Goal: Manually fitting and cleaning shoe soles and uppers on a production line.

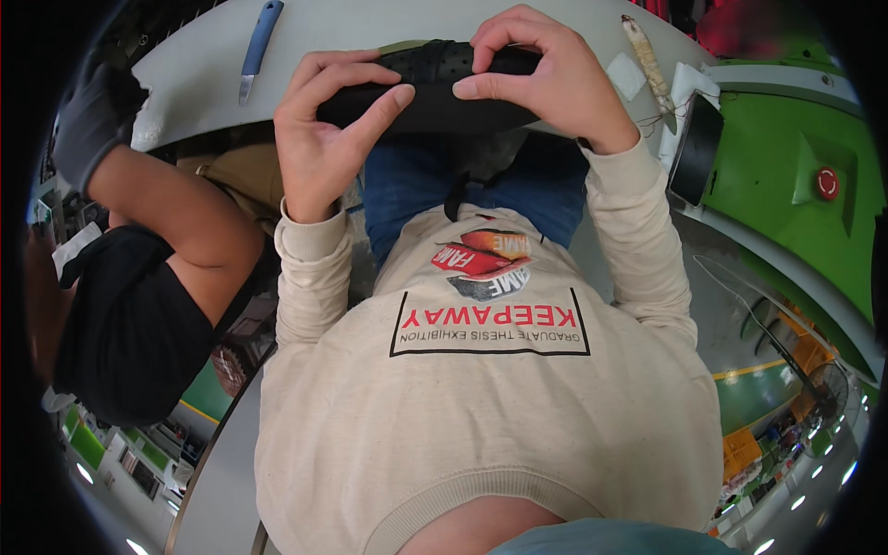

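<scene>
In front of me, at the near edge of the light table, both hands hold a black piece (462, 109) with a perforated part and an olive-green edge at the back. It looks like a slipper or shoe, but its exact kind is partly hidden by my fingers. My left hand (333, 116) grips its left end, thumb in front and fingers curled over the top. At the right end, my right hand (555, 74) pinches it with thumb and bent index finger. A blue-handled knife (260, 46) lies on the table beyond my left hand.
Right of my hands lie a wrapped, stick-like tool (649, 65), white pieces (626, 77) and a dark flat device (696, 150). A green machine (768, 176) carries a red button (827, 183). At left, close by, is another person's arm (176, 199) with a grey glove (88, 129).
</scene>
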Demonstrator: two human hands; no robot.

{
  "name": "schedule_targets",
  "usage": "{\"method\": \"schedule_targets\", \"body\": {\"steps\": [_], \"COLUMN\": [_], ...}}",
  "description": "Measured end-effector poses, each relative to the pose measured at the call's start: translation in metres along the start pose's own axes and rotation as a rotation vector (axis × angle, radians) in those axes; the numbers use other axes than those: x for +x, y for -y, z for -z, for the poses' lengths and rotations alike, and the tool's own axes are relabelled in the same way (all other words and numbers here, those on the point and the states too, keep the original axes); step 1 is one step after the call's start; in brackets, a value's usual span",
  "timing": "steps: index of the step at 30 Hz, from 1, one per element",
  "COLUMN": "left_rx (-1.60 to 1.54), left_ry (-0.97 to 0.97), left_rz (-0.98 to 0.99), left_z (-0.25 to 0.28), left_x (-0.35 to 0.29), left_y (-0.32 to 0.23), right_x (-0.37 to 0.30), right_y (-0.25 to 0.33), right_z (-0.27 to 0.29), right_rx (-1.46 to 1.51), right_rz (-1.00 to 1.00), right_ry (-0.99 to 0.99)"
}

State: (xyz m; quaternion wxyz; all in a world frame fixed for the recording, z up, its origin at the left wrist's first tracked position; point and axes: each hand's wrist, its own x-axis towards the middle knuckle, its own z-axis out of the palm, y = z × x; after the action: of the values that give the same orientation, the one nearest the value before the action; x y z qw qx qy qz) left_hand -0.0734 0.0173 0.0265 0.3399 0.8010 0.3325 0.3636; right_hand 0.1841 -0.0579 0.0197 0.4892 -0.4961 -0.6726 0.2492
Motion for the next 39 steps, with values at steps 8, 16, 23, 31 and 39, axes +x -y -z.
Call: {"method": "schedule_targets", "body": {"steps": [8, 16, 23, 31, 39], "left_rx": [-0.006, -0.055, -0.02, -0.527, -0.276], "left_ry": [-0.025, -0.037, -0.031, -0.263, -0.128], "left_rz": [0.001, -0.024, -0.078, 0.282, 0.182], "left_z": [0.0, 0.0, -0.003, -0.07, -0.06], "left_x": [-0.004, -0.007, -0.004, -0.021, -0.027], "left_y": [0.007, 0.019, 0.027, -0.005, 0.003], "right_x": [-0.005, -0.025, -0.028, -0.06, -0.072], "right_y": [-0.04, -0.054, -0.04, -0.021, 0.005], "right_z": [0.031, 0.04, 0.034, -0.016, -0.017], "right_rx": [0.358, 0.484, 0.406, 0.511, 0.182], "right_rz": [-0.446, -0.521, -0.497, -0.566, -0.5], "right_ry": [0.242, 0.193, 0.134, -0.198, -0.302]}}
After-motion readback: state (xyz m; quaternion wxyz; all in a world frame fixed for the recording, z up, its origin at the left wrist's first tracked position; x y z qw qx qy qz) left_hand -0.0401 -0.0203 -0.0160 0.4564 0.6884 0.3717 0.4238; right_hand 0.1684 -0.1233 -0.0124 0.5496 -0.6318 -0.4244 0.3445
